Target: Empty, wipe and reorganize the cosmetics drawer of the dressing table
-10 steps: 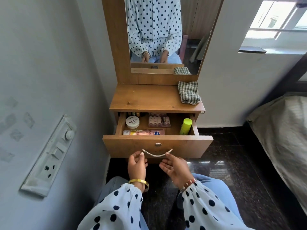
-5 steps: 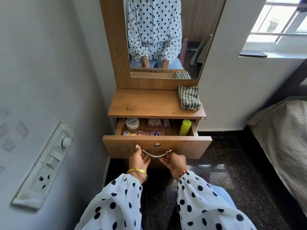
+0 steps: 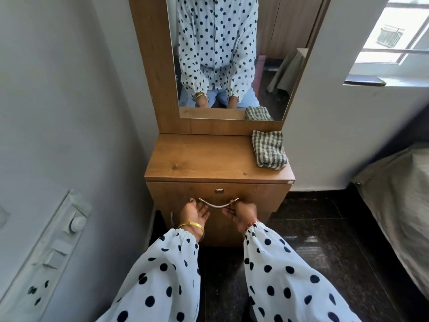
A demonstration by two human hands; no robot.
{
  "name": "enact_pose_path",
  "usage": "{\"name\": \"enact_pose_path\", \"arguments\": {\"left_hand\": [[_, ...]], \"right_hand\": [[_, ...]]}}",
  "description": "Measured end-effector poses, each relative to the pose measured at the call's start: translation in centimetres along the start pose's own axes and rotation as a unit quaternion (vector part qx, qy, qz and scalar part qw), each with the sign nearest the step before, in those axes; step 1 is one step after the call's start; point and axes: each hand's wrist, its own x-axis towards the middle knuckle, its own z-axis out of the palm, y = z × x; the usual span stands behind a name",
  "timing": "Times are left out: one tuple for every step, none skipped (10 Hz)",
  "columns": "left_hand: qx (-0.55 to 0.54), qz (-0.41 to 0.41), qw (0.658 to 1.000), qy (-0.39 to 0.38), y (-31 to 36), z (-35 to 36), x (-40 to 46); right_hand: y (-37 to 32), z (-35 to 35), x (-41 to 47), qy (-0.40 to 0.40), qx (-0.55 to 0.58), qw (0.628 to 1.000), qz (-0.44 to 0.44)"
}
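Observation:
The wooden dressing table [image 3: 204, 159] has its drawer [image 3: 257, 196] pushed fully in, so the cosmetics inside are hidden. A curved metal handle [image 3: 217, 205] sits below a small round lock [image 3: 219, 191]. My left hand [image 3: 193, 212] lies palm up at the handle's left end, fingers relaxed under the bar and thumb beside its tip. My right hand [image 3: 241, 212] pinches the handle's right end between thumb and fingers. A folded green checked cloth [image 3: 269, 152] lies on the table top at the back right.
A mirror [image 3: 232, 54] rises behind the table top and reflects me. A switch panel [image 3: 55, 247] is on the left wall. A covered bed [image 3: 399, 196] stands to the right, across a dark polished floor [image 3: 313, 228]. A cupboard door handle [image 3: 171, 218] shows below the drawer.
The drawer was open with jars, tubes and a green bottle showing. It has slid shut with both hands at its handle, and the view has moved closer.

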Motion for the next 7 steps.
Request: {"name": "enact_pose_path", "arguments": {"left_hand": [[0.016, 0.007, 1.000, -0.002, 0.4, 0.7, 1.3], [0.047, 0.017, 0.999, 0.006, 0.8, 1.0, 2.1], [0.073, 0.021, 0.997, 0.000, 0.5, 1.0, 2.6], [0.104, 0.017, 0.994, -0.012, -0.1, 0.8, 2.5], [0.135, 0.025, 0.990, -0.006, -0.1, 0.8, 2.3], [0.172, 0.040, 0.984, 0.012, 0.2, 1.4, 1.5], [0.223, 0.089, 0.970, 0.033, -0.1, 1.8, 0.8]], "right_hand": [[-0.6, 0.5, 1.2, -0.001, -0.011, 1.000, 0.003], [-0.9, 0.7, 1.8, -0.014, -0.018, 1.000, 0.010], [-1.0, 0.5, 2.1, -0.024, -0.018, 1.000, 0.010], [-0.7, 0.4, 1.8, -0.021, -0.016, 1.000, -0.003], [-0.1, 0.1, 1.3, 0.015, -0.086, 0.995, -0.045], [-0.3, -0.6, 0.2, 0.058, -0.219, 0.967, -0.116], [-1.2, -1.3, -2.1, 0.075, -0.312, 0.927, -0.195]]}}
